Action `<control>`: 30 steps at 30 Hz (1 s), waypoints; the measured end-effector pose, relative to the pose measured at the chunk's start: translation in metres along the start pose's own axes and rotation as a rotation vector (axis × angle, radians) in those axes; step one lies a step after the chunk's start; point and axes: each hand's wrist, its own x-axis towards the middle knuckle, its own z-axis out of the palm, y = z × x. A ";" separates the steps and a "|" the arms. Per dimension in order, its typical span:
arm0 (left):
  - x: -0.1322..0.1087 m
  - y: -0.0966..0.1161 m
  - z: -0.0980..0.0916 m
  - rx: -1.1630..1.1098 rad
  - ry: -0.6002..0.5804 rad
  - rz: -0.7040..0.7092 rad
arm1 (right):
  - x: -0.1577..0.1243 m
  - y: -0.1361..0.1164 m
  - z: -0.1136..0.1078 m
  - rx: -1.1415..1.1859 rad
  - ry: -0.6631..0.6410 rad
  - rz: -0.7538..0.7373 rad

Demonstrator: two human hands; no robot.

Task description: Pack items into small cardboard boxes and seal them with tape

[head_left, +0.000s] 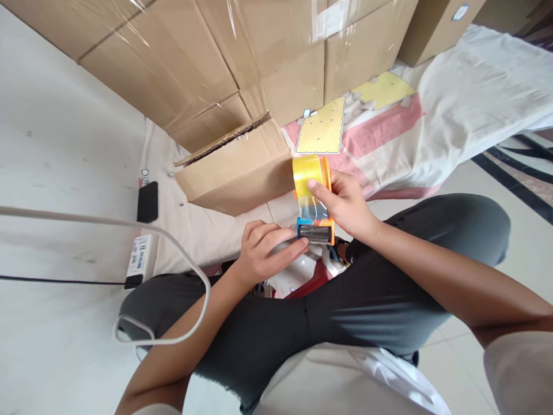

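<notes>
My right hand point(345, 202) is closed round a tape dispenser point(328, 222) with an orange and blue frame, its thumb lying on the yellow roll of clear tape point(306, 173). A clear strip runs from the roll down towards the dark roller and toothed cutting edge. At that lower end, my left hand point(268, 253) has its fingers stretched out, with a fingertip at the roller's edge. It does not grip the dispenser. Just beyond both hands stands a cardboard box point(242, 170), its upper edge showing.
Large taped cardboard boxes point(276, 57) are stacked behind. Yellow patterned sheets, one a scalloped card point(322, 127), lie on the pink and white cloth point(389, 138). To the left are a dark phone-like object point(147, 202), a power strip point(139, 256) and a looping white cable point(190, 259).
</notes>
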 end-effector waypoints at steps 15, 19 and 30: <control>0.010 0.017 -0.008 -0.096 -0.063 -0.078 | -0.006 0.015 0.006 0.009 0.040 0.133; 0.010 0.021 -0.009 -0.210 -0.099 -0.153 | -0.007 0.014 0.005 0.011 0.032 0.142; 0.008 0.024 -0.011 -0.390 -0.090 -0.303 | -0.010 0.015 0.007 0.007 0.037 0.111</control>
